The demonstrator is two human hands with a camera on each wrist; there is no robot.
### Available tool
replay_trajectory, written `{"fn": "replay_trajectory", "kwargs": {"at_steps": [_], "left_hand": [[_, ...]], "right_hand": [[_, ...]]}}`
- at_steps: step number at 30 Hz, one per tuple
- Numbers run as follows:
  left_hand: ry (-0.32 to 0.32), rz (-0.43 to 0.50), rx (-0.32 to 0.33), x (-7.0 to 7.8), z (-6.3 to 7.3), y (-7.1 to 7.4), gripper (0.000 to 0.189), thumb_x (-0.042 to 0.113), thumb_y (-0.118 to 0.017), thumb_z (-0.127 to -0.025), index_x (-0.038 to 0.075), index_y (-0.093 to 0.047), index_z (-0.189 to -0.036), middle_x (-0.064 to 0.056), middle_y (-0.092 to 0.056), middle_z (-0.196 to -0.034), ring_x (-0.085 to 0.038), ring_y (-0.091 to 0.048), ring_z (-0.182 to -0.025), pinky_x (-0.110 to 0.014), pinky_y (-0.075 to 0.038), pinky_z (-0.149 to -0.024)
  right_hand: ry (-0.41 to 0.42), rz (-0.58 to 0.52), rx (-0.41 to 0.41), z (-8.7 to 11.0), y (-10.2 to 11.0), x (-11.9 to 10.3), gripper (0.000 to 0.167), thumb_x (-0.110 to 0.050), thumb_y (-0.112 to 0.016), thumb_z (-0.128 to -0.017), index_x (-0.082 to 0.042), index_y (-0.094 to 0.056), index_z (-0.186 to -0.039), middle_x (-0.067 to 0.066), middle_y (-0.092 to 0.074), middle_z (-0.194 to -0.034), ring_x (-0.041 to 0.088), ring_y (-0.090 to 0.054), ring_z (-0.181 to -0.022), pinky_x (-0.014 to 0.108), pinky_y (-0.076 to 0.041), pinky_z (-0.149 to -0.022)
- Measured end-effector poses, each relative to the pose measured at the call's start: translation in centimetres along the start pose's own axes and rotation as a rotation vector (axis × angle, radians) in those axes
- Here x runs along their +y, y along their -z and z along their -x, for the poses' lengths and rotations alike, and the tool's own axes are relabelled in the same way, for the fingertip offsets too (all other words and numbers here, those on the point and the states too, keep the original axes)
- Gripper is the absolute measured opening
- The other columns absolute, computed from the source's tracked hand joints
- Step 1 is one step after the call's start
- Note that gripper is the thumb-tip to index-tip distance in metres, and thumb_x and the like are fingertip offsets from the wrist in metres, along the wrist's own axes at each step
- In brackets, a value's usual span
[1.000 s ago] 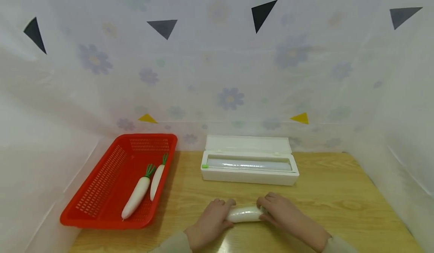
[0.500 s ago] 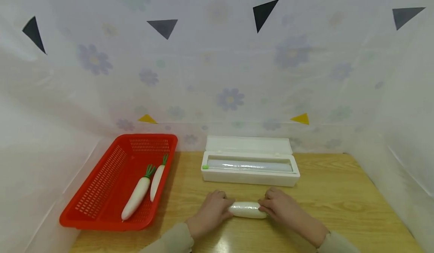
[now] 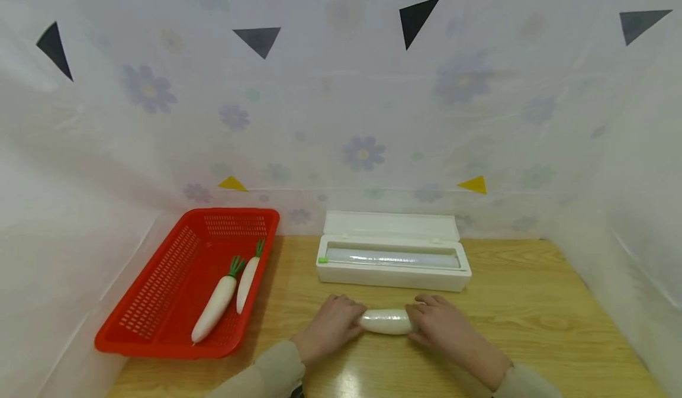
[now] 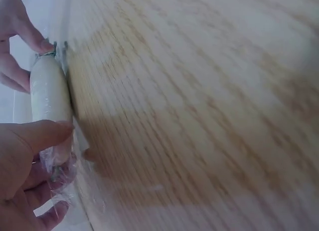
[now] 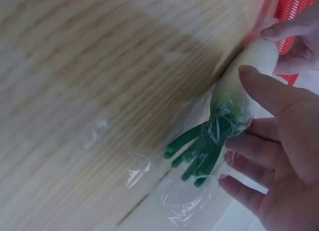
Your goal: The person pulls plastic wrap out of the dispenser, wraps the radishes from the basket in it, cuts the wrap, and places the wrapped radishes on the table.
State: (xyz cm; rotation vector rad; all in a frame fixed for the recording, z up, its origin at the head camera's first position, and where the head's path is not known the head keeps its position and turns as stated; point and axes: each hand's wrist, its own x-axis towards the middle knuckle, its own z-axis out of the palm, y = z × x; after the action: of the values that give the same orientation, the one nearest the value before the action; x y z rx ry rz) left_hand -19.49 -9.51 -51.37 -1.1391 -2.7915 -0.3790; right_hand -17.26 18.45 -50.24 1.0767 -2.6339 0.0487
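A white radish point(image 3: 386, 321) in glossy cling film lies crosswise on the table between both hands. The left hand point(image 3: 331, 324) grips its left end, thumb over the side nearer the person. At the other end, the right hand point(image 3: 446, 334) holds the radish between thumb and fingers. In the right wrist view, green stems point(image 5: 197, 153) stick out past that hand, covered by loose clear film point(image 5: 182, 206). The left wrist view shows crumpled film point(image 4: 62, 178) around the left fingers. Both ends of the radish are hidden by the hands in the head view.
Behind the hands stands a white cling film box point(image 3: 394, 276), lid up, with a film roll point(image 3: 391, 258) and a green slider point(image 3: 322, 260). On the left, a red basket point(image 3: 160, 350) holds two radishes with green tops point(image 3: 214, 310). A flowered curtain point(image 3: 341, 102) hangs behind.
Both hands have moved the wrapped radish a little away from the person, toward the box, and its shine has shifted. Box and basket stay in place.
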Motion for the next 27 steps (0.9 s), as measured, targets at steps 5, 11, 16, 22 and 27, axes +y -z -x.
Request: {"fn": "replay_trajectory", "kwargs": {"at_steps": [5, 11, 16, 22, 27], "left_hand": [[0.036, -0.027, -0.061, -0.2, 0.0, -0.1, 0.027, 0.028, -0.08, -0.092, 0.017, -0.075, -0.117, 0.005, -0.073, -0.107, -0.012, -0.062, -0.099, -0.034, -0.048, -0.089], [0.031, 0.033, -0.123, -0.4, -0.2, 0.0, 0.043, 0.029, -0.079, -0.094, 0.01, -0.07, -0.131, -0.001, -0.07, -0.109, -0.013, -0.059, -0.1, -0.03, -0.05, -0.091], [0.019, 0.036, -0.128, -0.4, -0.2, 0.0, 0.043, 0.024, -0.079, -0.093, 0.009, -0.069, -0.131, -0.002, -0.07, -0.106, -0.013, -0.059, -0.097, -0.028, -0.05, -0.089], [-0.061, -0.032, -0.062, -0.3, -0.2, 0.6, 0.025, 0.016, -0.079, -0.091, 0.01, -0.071, -0.114, -0.001, -0.069, -0.096, -0.014, -0.06, -0.091, -0.028, -0.05, -0.084], [-0.065, 0.121, -0.147, -0.2, 1.1, 0.4, 0.033, 0.019, -0.078, -0.094, 0.014, -0.067, -0.124, 0.002, -0.07, -0.11, -0.01, -0.062, -0.099, -0.026, -0.051, -0.09]], "right_hand": [[-0.046, 0.013, -0.055, -0.5, -0.5, -0.2, 0.055, -0.039, -0.092, -0.076, -0.004, -0.073, -0.114, 0.007, -0.07, -0.109, 0.029, -0.063, -0.109, 0.047, -0.054, -0.094], [-0.018, 0.03, -0.012, -1.1, -1.4, 0.3, 0.04, -0.022, -0.094, -0.076, -0.005, -0.071, -0.105, 0.005, -0.064, -0.098, 0.023, -0.061, -0.093, 0.041, -0.055, -0.084], [0.017, 0.0, -0.01, -1.5, -1.7, 1.3, 0.035, -0.018, -0.091, -0.078, -0.005, -0.072, -0.103, 0.006, -0.065, -0.096, 0.024, -0.061, -0.089, 0.042, -0.054, -0.082], [0.058, -0.018, -0.062, -1.6, -0.8, 1.8, 0.039, -0.026, -0.093, -0.076, -0.007, -0.071, -0.102, 0.002, -0.063, -0.093, 0.02, -0.057, -0.086, 0.039, -0.052, -0.079], [0.114, -0.128, -0.127, 0.5, -0.6, 1.5, 0.04, -0.039, -0.087, -0.081, -0.01, -0.073, -0.107, -0.006, -0.06, -0.089, 0.007, -0.048, -0.079, 0.028, -0.047, -0.069]]}}
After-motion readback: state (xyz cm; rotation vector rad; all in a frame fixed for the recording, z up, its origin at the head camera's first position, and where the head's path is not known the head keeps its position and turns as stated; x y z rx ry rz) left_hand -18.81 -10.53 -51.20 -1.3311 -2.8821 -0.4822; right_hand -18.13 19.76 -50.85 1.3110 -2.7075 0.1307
